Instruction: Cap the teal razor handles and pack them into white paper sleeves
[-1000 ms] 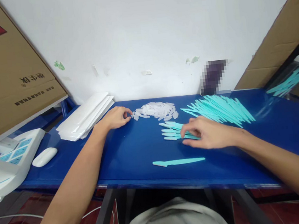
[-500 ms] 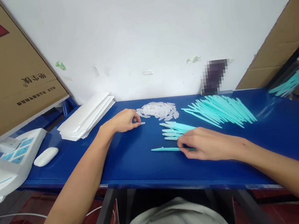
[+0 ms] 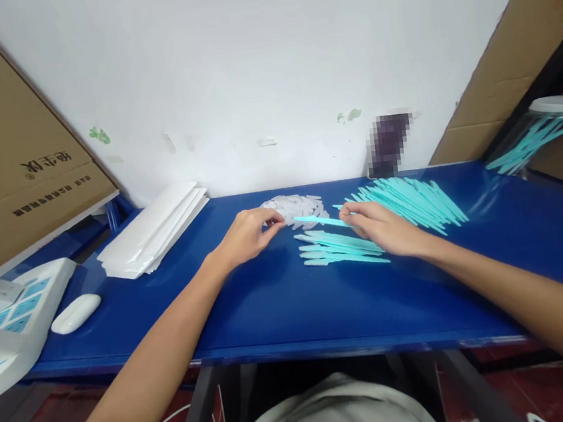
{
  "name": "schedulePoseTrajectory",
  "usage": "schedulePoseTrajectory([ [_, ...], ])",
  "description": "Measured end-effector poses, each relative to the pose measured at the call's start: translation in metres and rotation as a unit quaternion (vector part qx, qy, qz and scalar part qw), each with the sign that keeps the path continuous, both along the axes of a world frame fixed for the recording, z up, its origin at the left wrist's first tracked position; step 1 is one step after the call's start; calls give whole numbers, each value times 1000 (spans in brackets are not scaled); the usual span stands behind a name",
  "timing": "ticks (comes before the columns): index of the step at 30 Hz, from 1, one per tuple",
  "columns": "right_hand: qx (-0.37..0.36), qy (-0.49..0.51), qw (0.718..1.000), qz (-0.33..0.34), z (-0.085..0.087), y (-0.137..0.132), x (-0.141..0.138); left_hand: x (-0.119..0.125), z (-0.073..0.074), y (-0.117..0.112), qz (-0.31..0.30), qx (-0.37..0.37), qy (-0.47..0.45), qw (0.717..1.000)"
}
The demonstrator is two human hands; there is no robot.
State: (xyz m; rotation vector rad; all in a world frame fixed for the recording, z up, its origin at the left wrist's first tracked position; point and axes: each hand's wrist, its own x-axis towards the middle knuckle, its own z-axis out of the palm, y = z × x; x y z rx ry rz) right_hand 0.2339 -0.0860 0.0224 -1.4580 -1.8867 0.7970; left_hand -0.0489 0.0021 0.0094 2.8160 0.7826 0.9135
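My left hand [image 3: 258, 233] is pinched at the front left edge of a pile of small translucent plastic caps [image 3: 305, 203]. A cap seems to be between its fingertips, though it blends with the pile. My right hand [image 3: 373, 225] grips a turquoise eyebrow razor [image 3: 320, 220] by its handle, the thin end pointing left toward my left fingertips. Just below it, several razors with whitish covered ends [image 3: 341, 250] lie side by side in a small group. A larger heap of turquoise razors [image 3: 411, 201] spreads behind and right of my right hand.
White paper envelopes [image 3: 150, 231] are stacked at the left. A white oval case [image 3: 76, 314] and a white device with blue keys [image 3: 24, 305] sit at the table's left end. A clear jar of razors [image 3: 540, 137] stands far right. The blue table [image 3: 293, 324] meets a white wall.
My right hand has moved up and back, lifting a razor over the small group. One more razor lies in that group's front row. My left hand has shifted right toward the caps.
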Motion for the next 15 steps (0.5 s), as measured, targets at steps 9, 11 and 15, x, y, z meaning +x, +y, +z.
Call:
schedulePoseTrajectory([
  [9,-84,86,992,-27,0,5,1,10,0,-8,-10,-17,-135,991],
  [11,-74,89,992,-41,-1,7,1,11,-1,-8,-7,-45,-152,987],
  [15,-43,81,993,-71,-2,10,3,11,-4,-5,24,-104,-163,981],
])
